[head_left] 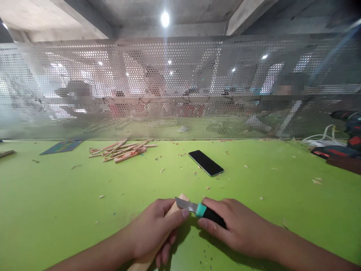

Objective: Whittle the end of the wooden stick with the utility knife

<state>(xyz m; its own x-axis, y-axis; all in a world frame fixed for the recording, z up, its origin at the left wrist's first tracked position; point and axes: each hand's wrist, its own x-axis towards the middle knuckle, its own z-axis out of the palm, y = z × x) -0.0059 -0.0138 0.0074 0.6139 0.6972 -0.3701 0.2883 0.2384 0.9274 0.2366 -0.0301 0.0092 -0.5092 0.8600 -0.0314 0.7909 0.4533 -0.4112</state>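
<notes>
My left hand [158, 226] is wrapped round a pale strip of wood [144, 262], which slants up and away from me. The strip's far end shows beyond my fingers. In my right hand [239, 224] is a carving knife [200, 210] with a black and turquoise handle. Its flat, slanted blade lies across the wood near the far end, close to my left thumb. Part of the handle is hidden by my right fingers.
A black phone [206, 163] lies beyond my hands. Farther left are a pile of carved wooden sticks [124, 149] and a patterned card [61, 146]. A power drill [354, 130] stands at the right edge. Wood chips dot the green table [70, 210]; a perforated screen [180, 82] borders its back.
</notes>
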